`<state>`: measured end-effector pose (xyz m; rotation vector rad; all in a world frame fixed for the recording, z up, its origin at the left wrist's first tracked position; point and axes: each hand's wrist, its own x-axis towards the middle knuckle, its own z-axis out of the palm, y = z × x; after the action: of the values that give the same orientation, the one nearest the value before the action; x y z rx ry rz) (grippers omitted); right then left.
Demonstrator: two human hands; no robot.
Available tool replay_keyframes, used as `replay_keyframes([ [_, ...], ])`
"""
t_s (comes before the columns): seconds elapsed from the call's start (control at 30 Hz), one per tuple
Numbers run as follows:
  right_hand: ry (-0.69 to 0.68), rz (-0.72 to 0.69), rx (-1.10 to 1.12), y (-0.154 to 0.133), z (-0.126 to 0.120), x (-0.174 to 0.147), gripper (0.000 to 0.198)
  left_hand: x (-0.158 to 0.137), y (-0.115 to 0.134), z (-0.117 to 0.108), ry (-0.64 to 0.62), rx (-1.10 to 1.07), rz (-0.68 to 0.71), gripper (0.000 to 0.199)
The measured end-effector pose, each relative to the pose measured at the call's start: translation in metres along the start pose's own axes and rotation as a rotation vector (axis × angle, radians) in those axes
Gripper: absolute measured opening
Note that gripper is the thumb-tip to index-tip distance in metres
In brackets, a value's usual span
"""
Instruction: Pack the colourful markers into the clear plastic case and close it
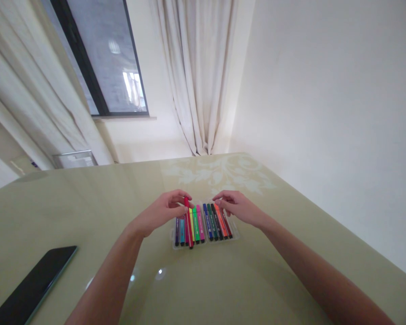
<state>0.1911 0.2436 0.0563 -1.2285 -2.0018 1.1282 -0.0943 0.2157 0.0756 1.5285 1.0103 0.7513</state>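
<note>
A clear plastic case [236,234] lies unfolded on the table, with a row of felt-tip markers in each half. My left hand [164,210] pinches a red marker [190,229] near its upper end; the marker lies over the left row, its black tip end reaching the case's near edge. Around it are a light blue marker [182,230], a green marker [195,221] and a pink marker [200,225]. Over the right half hovers my right hand [238,206], fingers bent and apart, nearest an orange marker [222,221] and a dark red marker [228,228]. Nothing shows in its grasp.
The glossy, pale green table [203,289] carries a dark tablet or phone [34,284] at the near left. A white wall [334,99] runs along the right side. Curtains [199,76] and a window [108,54] stand beyond the far edge.
</note>
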Motion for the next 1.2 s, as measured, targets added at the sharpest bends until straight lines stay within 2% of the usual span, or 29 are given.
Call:
replay_keyframes([
  [0.07, -0.047, -0.027, 0.095, -0.013, 0.009, -0.004, 0.033, 0.006, 0.001, 0.015, 0.008, -0.092, 0.032, 0.037],
  [0.23, -0.024, -0.047, 0.186, -0.026, 0.023, -0.012, 0.033, 0.017, -0.001, 0.039, 0.101, -0.146, 0.103, 0.032],
  [0.6, -0.127, -0.1, 0.163, -0.027, 0.018, -0.013, 0.035, 0.024, -0.003, 0.057, 0.251, -0.147, 0.107, 0.037],
  [0.7, -0.137, -0.098, 0.11, -0.029, 0.018, -0.014, 0.037, 0.024, -0.002, 0.06, 0.246, -0.112, 0.088, 0.041],
  [0.83, -0.07, -0.049, 0.011, -0.026, 0.005, -0.012, 0.032, 0.024, -0.005, 0.056, 0.246, 0.102, 0.111, 0.043],
  [0.97, -0.029, 0.142, -0.147, -0.003, -0.019, -0.006, 0.022, 0.024, -0.028, 0.04, 0.299, 0.585, 0.149, 0.048],
  [1.07, -0.088, 0.28, -0.178, 0.018, -0.028, 0.0, 0.018, 0.022, -0.048, 0.03, 0.183, 0.85, 0.01, 0.061],
  [1.13, -0.108, 0.33, -0.157, 0.026, -0.028, 0.002, 0.015, 0.02, -0.056, 0.026, 0.104, 0.908, -0.072, 0.07],
  [1.2, -0.117, 0.355, -0.119, 0.029, -0.024, 0.002, 0.013, 0.019, -0.06, 0.024, 0.062, 0.925, -0.089, 0.072],
])
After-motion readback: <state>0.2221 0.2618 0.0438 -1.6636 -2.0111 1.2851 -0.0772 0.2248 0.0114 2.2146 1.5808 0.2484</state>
